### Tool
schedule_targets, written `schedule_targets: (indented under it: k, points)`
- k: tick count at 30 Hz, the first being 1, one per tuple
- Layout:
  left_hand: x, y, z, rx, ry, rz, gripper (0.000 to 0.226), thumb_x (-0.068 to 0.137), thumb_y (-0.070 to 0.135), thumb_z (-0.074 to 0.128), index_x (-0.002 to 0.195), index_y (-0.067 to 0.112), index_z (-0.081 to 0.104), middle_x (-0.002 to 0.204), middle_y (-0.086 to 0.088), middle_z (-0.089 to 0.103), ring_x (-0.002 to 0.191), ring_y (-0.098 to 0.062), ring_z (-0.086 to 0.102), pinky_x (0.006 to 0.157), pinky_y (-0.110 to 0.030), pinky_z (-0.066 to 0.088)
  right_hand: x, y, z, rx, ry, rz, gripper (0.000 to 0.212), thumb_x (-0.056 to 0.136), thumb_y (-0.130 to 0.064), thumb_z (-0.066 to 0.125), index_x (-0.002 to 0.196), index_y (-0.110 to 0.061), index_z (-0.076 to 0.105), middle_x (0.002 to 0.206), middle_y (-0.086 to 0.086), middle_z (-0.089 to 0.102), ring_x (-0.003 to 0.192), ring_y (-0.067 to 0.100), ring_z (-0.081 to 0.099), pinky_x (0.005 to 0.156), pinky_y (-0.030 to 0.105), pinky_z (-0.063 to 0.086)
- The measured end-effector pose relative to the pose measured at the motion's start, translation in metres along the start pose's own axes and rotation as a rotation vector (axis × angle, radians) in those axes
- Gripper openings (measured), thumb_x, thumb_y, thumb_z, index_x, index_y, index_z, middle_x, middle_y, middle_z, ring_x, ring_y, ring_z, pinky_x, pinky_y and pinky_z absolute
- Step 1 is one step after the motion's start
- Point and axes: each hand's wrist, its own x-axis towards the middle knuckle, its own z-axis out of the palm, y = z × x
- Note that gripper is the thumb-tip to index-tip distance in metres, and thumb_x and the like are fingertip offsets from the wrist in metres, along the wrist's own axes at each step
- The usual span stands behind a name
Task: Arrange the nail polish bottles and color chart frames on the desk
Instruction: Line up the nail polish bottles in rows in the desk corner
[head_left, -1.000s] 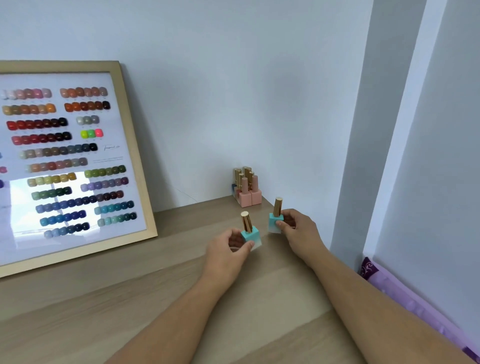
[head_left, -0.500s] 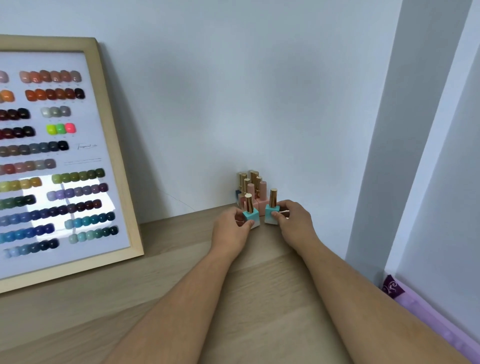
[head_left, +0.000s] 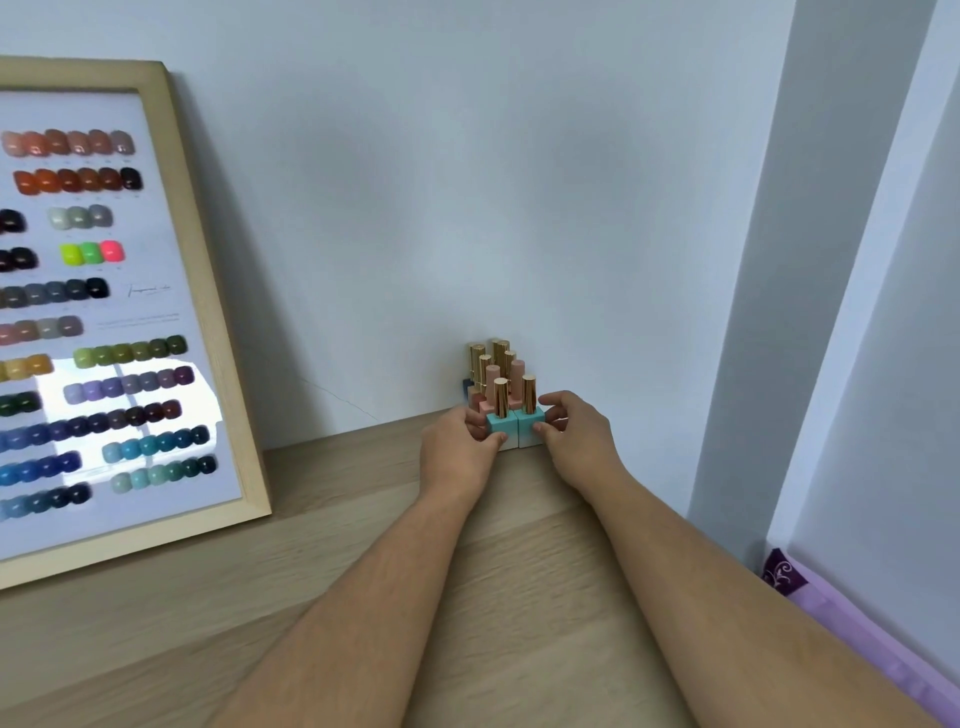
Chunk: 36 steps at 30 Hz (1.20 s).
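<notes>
Two teal nail polish bottles with gold caps stand side by side on the wooden desk (head_left: 311, 597), pressed together. My left hand (head_left: 457, 452) grips the left teal bottle (head_left: 503, 425), and my right hand (head_left: 576, 436) grips the right teal bottle (head_left: 531, 423). Directly behind them, against the wall, stands a cluster of pink bottles with gold and pink caps (head_left: 496, 371). A large wood-framed color chart (head_left: 104, 312) with rows of nail swatches leans on the wall at the left.
The desk's right edge runs beside my right forearm, with purple fabric (head_left: 852, 623) below it. A grey wall corner (head_left: 753, 312) rises at the right, close to the bottles.
Both hands have carried the teal bottles away from me to the wall and set them together in front of the pink cluster. The view has shifted right.
</notes>
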Motion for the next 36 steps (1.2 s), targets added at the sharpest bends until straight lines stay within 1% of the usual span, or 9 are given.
schedule_targets:
  k: [3, 6, 10, 14, 19, 21, 24, 31, 36]
  points:
    - [0.001, 0.0, 0.001, -0.015, 0.018, -0.009, 0.025, 0.073, 0.025, 0.077, 0.079, 0.026, 0.052, 0.076, 0.009, 0.059, 0.077, -0.008, 0.06, 0.07, -0.026, 0.053, 0.003, 0.0, 0.001, 0.011, 0.006, 0.005, 0.033, 0.088, -0.009, 0.059, 0.12, -0.016, 0.054, 0.111, 0.006, 0.061, 0.091, 0.01, 0.051, 0.079, 0.018, 0.043]
    - [0.004, 0.0, 0.003, -0.042, 0.027, -0.027, 0.026, 0.072, 0.024, 0.078, 0.078, 0.024, 0.053, 0.077, 0.007, 0.061, 0.078, -0.01, 0.061, 0.069, -0.025, 0.052, 0.007, -0.001, 0.002, 0.0, 0.007, 0.0, 0.035, 0.088, -0.009, 0.058, 0.122, -0.014, 0.054, 0.116, 0.008, 0.061, 0.094, 0.011, 0.053, 0.08, 0.017, 0.042]
    - [0.009, -0.002, 0.006, -0.059, 0.027, -0.032, 0.026, 0.071, 0.023, 0.079, 0.079, 0.022, 0.055, 0.078, 0.005, 0.063, 0.078, -0.011, 0.062, 0.07, -0.025, 0.051, 0.01, 0.0, 0.004, -0.015, -0.002, -0.001, 0.036, 0.09, -0.009, 0.055, 0.125, -0.013, 0.056, 0.124, 0.008, 0.06, 0.108, 0.017, 0.057, 0.085, 0.017, 0.038]
    - [0.012, -0.003, 0.008, -0.061, 0.031, -0.029, 0.026, 0.07, 0.024, 0.08, 0.078, 0.022, 0.055, 0.079, 0.005, 0.063, 0.079, -0.011, 0.062, 0.073, -0.029, 0.053, 0.013, 0.0, 0.005, -0.009, -0.016, -0.009, 0.035, 0.09, -0.008, 0.053, 0.125, -0.012, 0.058, 0.124, 0.008, 0.062, 0.11, 0.018, 0.057, 0.087, 0.018, 0.038]
    - [0.014, -0.002, 0.009, -0.062, 0.035, -0.037, 0.027, 0.069, 0.025, 0.08, 0.08, 0.022, 0.055, 0.078, 0.008, 0.062, 0.078, -0.009, 0.061, 0.072, -0.026, 0.052, 0.015, -0.001, 0.004, 0.023, -0.005, 0.006, 0.035, 0.089, -0.005, 0.055, 0.124, -0.011, 0.058, 0.123, 0.01, 0.063, 0.11, 0.019, 0.058, 0.089, 0.019, 0.04]
    - [0.014, -0.002, 0.009, -0.062, 0.032, -0.04, 0.027, 0.069, 0.025, 0.08, 0.08, 0.023, 0.055, 0.079, 0.007, 0.062, 0.078, -0.008, 0.061, 0.07, -0.025, 0.052, 0.016, 0.0, 0.004, 0.042, 0.007, 0.025, 0.034, 0.088, -0.005, 0.057, 0.121, -0.011, 0.058, 0.121, 0.01, 0.063, 0.109, 0.018, 0.059, 0.087, 0.02, 0.042]
    - [0.013, -0.002, 0.009, -0.057, 0.027, -0.041, 0.027, 0.07, 0.024, 0.08, 0.08, 0.023, 0.055, 0.08, 0.007, 0.062, 0.079, -0.008, 0.061, 0.067, -0.022, 0.05, 0.016, 0.0, 0.004, 0.045, 0.024, 0.044, 0.027, 0.087, -0.006, 0.058, 0.114, -0.011, 0.059, 0.116, 0.008, 0.064, 0.1, 0.013, 0.058, 0.08, 0.016, 0.043]
    - [0.014, -0.001, 0.009, -0.036, 0.03, -0.039, 0.025, 0.071, 0.022, 0.079, 0.078, 0.023, 0.055, 0.081, 0.006, 0.062, 0.08, -0.01, 0.062, 0.069, -0.024, 0.051, 0.015, -0.002, 0.005, 0.044, 0.023, 0.056, 0.024, 0.087, -0.008, 0.059, 0.111, -0.011, 0.06, 0.115, 0.009, 0.065, 0.104, 0.016, 0.06, 0.077, 0.015, 0.042]
    - [0.013, -0.001, 0.008, -0.037, 0.041, -0.038, 0.025, 0.07, 0.021, 0.08, 0.076, 0.023, 0.055, 0.08, 0.005, 0.063, 0.079, -0.01, 0.062, 0.068, -0.024, 0.051, 0.016, 0.0, 0.006, 0.036, 0.022, 0.049, 0.023, 0.087, -0.008, 0.059, 0.11, -0.012, 0.06, 0.113, 0.007, 0.065, 0.091, 0.008, 0.054, 0.074, 0.013, 0.041]
